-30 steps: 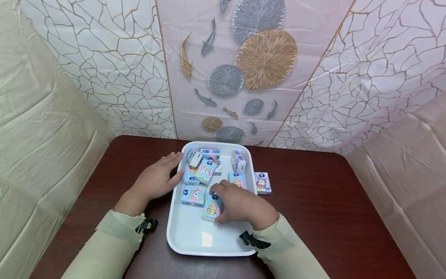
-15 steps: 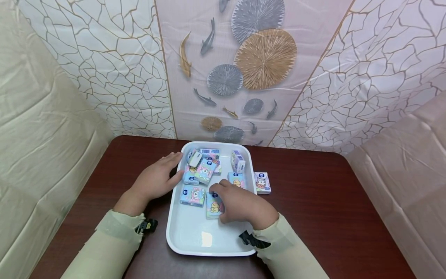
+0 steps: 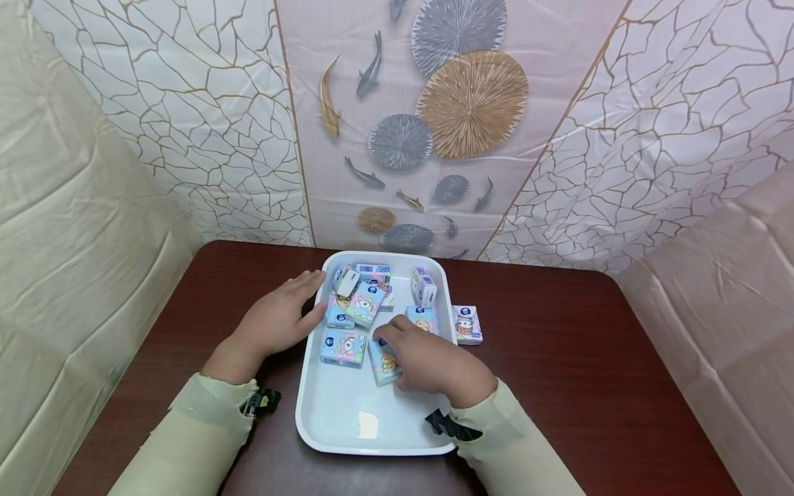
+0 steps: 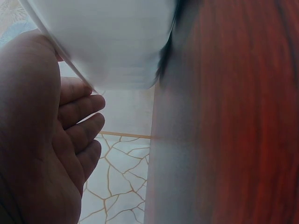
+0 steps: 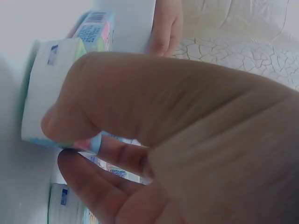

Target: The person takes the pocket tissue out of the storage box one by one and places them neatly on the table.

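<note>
In the head view my right hand (image 3: pixel 428 362) pinches a small blue tissue pack (image 3: pixel 383 364) printed with a yellow cartoon figure, low over the white tray (image 3: pixel 347 420). The right wrist view shows my thumb along the pack's white side (image 5: pixel 49 93), fingers at its far end. My left hand (image 3: pixel 279 313) lies at the tray's left rim, fingers extended; in the left wrist view its fingertips (image 4: pixel 96 102) are just by the rim. Left of the held pack lies another tissue pack (image 3: pixel 343 347). A heap of several packs (image 3: pixel 366 303) fills the tray's back left.
A pack stands on its side (image 3: pixel 424 287) at the tray's back right, with another pack (image 3: pixel 422 319) in front of it, partly behind my right hand. Outside the right rim, one pack (image 3: pixel 468 325) lies on the dark red-brown table (image 3: pixel 558 372). Patterned cloth (image 3: pixel 248 138) hangs behind.
The pack in my right hand has shifted a little right and away from me, and has turned so its near end points right. My left hand stays put.
</note>
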Demonstrator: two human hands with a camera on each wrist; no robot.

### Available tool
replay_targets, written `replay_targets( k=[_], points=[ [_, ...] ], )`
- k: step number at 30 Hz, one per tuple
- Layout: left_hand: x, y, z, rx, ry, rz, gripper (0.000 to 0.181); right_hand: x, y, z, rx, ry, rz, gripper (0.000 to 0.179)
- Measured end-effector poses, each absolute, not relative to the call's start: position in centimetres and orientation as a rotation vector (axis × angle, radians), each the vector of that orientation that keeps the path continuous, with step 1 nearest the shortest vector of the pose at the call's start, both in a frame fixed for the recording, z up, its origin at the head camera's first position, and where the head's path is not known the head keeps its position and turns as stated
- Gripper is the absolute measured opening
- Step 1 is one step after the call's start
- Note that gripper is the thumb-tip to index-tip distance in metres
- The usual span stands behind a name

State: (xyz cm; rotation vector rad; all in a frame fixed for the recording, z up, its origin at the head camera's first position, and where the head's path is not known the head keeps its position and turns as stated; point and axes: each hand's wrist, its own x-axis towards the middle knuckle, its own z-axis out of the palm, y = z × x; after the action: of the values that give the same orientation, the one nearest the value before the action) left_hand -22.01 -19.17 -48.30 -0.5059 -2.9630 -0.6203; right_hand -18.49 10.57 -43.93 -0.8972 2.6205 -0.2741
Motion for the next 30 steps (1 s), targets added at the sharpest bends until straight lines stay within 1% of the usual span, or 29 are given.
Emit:
replay_targets(
  k=[10,23,30],
  points=[
    [-22.0,-19.2,-48.4,-0.497,-2.961,-0.619,0.073,-18.6,10.6,-43.7,-0.851,2.610,-0.287,0.085],
    [-22.1,-19.2,-48.6,-0.501,-2.957,-0.630,0.073,-18.3,11.4,-42.9,-0.866,2.647,-0.329,0.085],
    [-22.1,-19.2,-48.5,-0.501,-2.962,-0.639,0.073,-18.1,12.0,-42.0,-0.859,2.682,-0.351,0.088]
  ],
)
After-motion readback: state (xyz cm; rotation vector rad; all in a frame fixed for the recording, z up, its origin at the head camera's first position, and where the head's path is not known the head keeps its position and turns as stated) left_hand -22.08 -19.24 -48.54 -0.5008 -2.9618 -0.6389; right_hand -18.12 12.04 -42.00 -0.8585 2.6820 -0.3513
